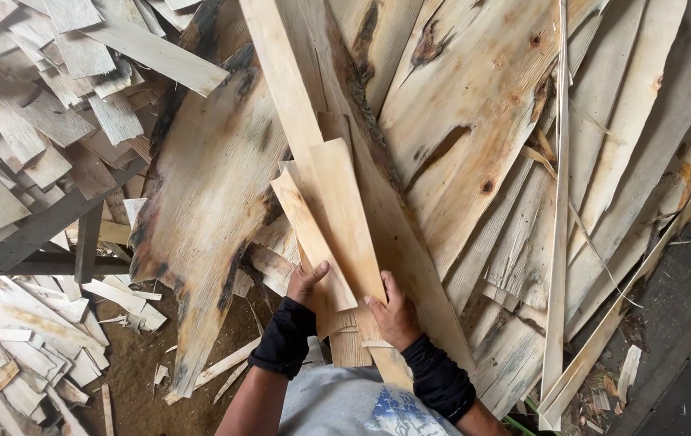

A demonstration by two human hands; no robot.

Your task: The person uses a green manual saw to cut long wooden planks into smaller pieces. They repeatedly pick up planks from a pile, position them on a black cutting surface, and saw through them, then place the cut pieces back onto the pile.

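Here, a small sheaf of pale veneer strips is held by both hands at its near end, and the far ends fan out upward over the wide bark-edged sheet. The left hand is closed on the sheaf's left edge, with the thumb laid on top and the fingers hidden beneath; the right hand is clamped on the right edge in the same way. The two-sided grip appears suited to keeping thin, springy strips squared against one another, since a one-sided hold would likely let them splay. Black cuffs are worn at both wrists.

The sheaf lies just right of the sheet and partly overlaps it. A long plank runs up from beneath the strips, along the sheet's right edge. Farther right of the sheet, broad knotted boards are layered, and a thin upright lath crosses them. Left of the sheet, a heap of short offcuts is stacked on a dark frame, probably sorted apart by size. Below the sheet, more scraps are scattered on the earth floor. Whether the strips rest on the plank or are lifted clear cannot be told.
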